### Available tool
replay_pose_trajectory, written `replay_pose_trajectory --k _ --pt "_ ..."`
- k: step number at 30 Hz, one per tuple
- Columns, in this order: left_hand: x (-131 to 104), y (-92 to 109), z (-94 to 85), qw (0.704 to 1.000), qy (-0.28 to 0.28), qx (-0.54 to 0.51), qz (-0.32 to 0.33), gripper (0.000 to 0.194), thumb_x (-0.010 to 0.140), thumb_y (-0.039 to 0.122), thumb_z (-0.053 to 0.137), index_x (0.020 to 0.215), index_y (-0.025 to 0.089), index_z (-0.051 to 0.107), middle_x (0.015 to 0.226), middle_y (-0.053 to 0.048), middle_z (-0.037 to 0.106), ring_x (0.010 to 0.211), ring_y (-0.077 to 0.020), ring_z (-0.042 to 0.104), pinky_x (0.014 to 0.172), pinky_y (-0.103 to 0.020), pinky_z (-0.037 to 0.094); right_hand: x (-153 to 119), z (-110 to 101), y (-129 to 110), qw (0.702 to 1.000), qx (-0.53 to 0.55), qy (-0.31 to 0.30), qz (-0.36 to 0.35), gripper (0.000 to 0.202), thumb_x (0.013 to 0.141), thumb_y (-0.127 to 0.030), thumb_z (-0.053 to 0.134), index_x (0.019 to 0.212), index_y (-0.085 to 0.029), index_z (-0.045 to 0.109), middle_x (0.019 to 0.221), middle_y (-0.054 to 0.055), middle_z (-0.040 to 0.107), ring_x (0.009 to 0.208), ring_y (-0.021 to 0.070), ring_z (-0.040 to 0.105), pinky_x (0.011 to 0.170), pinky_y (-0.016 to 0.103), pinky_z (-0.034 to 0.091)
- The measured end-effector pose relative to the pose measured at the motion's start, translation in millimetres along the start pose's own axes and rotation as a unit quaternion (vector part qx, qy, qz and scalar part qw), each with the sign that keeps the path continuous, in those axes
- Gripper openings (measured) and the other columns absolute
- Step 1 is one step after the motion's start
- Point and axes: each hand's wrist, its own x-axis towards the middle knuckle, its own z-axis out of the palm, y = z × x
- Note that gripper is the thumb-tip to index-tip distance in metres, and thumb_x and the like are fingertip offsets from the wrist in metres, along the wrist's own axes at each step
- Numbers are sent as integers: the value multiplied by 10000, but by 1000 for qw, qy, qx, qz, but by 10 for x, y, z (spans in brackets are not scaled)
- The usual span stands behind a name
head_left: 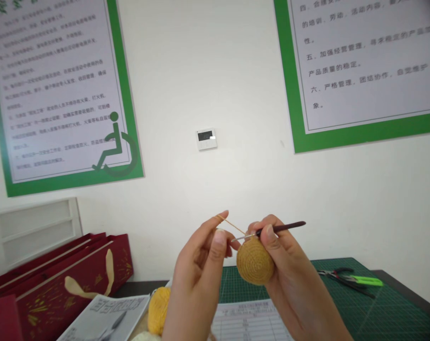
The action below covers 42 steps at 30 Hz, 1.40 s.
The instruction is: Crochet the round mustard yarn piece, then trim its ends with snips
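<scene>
A round crocheted piece (pixel 255 261) in mustard yellow is held up at the lower middle, its spiral of stitches facing the camera. My right hand (pixel 286 260) is closed around its right edge and grips a crochet hook (pixel 288 227) with a dark handle. The hook's metal tip points left, at the top edge of the piece. My left hand (pixel 204 265) is to the left, with a thin yellow yarn (pixel 232 223) running over its raised index finger to the piece. Its fingers are bent around the yarn.
A green cutting mat (pixel 389 308) bears pliers (pixel 346 280), a bright green tool (pixel 367 281) and a printed sheet (pixel 250 322). At the left are a yellow yarn ball (pixel 158 310), papers (pixel 104 319) and red gift bags (pixel 76 289). Posters (pixel 58 94) and a thermostat (pixel 206 139) are on the wall.
</scene>
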Motion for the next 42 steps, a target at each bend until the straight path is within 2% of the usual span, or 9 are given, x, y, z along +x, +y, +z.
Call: replay_pose_trajectory --k 3,6,14,17,22,30,42 --pt "-41 54 15 972 -78 -203 -93 496 844 250 762 1322 226 631 974 -64 740 939 -203 679 819 -291 510 1 -6 19 999 -25 5 -39 259 843 -469 749 849 -235 638 839 -23 569 709 95 497 634 190 437" --pt "-59 94 7 952 -105 -262 -121 656 744 116 828 1351 223 606 941 -57 732 876 -180 685 775 -265 532 13 -10 25 998 -31 11 -48 260 832 -474 758 856 -241 646 850 -22 572 707 93 500 632 191 442" --pt "-80 101 23 959 -84 -250 -101 726 702 56 836 1365 235 600 902 -42 715 809 -153 671 742 -254 549 9 51 9 998 -18 41 -42 328 769 -504 800 813 -222 639 838 -14 583 664 89 510 594 185 461" --pt "-110 133 31 963 -88 -236 -91 734 705 35 825 1370 248 602 925 -50 738 855 -171 687 785 -268 554 7 44 -8 998 -17 52 -41 317 786 -510 783 836 -229 645 859 -12 588 673 90 506 590 179 466" --pt "-163 164 41 967 -85 -224 -86 721 703 18 810 1359 247 618 988 -75 763 803 -153 676 785 -275 558 21 10 -5 997 -19 67 -25 298 829 -519 738 870 -239 645 865 -18 579 698 94 505 602 168 482" --pt "-128 147 29 968 -81 -216 -95 691 721 55 813 1356 241 617 1022 -79 748 812 -150 663 783 -277 545 53 18 6 996 -17 71 -43 292 817 -490 760 847 -228 635 831 -13 575 694 97 497 601 162 475" --pt "-97 148 11 972 -74 -192 -116 567 780 162 809 1319 232 648 816 -24 690 746 -131 618 699 -231 463 49 7 -5 995 -11 77 -59 305 780 -472 802 842 -230 628 883 -4 579 710 104 494 598 174 464"
